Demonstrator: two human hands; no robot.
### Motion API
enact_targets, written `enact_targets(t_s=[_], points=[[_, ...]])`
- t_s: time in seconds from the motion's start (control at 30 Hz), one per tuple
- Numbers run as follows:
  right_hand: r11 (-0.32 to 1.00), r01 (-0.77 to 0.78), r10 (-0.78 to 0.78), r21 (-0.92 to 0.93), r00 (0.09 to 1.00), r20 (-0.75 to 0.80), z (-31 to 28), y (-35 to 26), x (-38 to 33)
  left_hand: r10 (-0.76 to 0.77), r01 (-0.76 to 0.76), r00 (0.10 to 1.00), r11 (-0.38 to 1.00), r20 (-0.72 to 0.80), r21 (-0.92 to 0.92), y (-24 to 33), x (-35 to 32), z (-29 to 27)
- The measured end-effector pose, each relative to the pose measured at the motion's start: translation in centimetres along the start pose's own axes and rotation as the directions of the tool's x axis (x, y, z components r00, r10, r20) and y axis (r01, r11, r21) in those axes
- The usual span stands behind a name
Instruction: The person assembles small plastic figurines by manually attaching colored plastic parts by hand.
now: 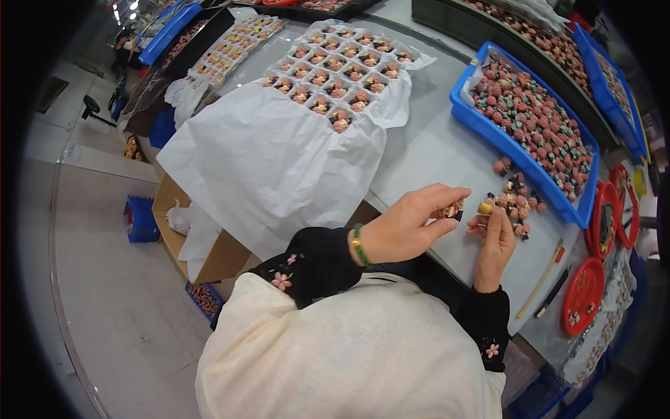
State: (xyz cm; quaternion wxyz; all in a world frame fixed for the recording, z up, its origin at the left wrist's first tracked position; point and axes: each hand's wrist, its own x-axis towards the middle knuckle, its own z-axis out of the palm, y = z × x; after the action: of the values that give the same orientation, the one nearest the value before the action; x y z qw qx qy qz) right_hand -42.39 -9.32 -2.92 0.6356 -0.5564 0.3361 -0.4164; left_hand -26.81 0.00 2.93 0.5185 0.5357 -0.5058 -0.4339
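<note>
My left hand is closed around a small pink, bumpy figurine with a dark part, held between thumb and fingers. Facing it, my right hand pinches a small yellow piece between thumb and fingertips. The two pieces are close but apart. On the table just beyond my right hand lies a loose pile of pink figurines with dark parts. Farther off, a white divided tray holds similar pink figurines in its cells, and a white paper sheet drapes in front of it.
A blue bin full of pink and green-grey pieces stands at the right. Near the table's right edge lie a yellow stick, a black pen-like tool and a red round dish. An open cardboard box stands at the left.
</note>
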Motion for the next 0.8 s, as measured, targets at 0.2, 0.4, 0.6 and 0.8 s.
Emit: enact_targets(t_s=[0.2, 0.4, 0.6, 0.8], points=[[0.997, -0.035, 0.034, -0.067, 0.999, -0.007, 0.0, 0.1, -0.1, 0.224, -0.061, 0.893, 0.92, -0.391, 0.388, 7.7, -3.3, -10.0], [0.998, -0.022, 0.025, -0.056, 0.998, 0.054, 0.1, 0.1, 0.0, 0.243, 0.529, 0.706, 0.444, -0.665, 0.723, 0.5, -5.3, -26.4], [0.995, -0.036, 0.04, -0.093, 0.999, 0.032, -0.1, 0.3, -0.4, 0.3, 0.545, 0.723, 0.308, -0.623, 0.78, -4.4, -5.3, -29.5], [0.993, -0.053, 0.057, -0.102, 0.998, 0.035, 0.1, 0.5, -0.5, 0.305, 0.51, 0.719, 0.377, -0.624, 0.773, -4.8, -4.3, -29.8]])
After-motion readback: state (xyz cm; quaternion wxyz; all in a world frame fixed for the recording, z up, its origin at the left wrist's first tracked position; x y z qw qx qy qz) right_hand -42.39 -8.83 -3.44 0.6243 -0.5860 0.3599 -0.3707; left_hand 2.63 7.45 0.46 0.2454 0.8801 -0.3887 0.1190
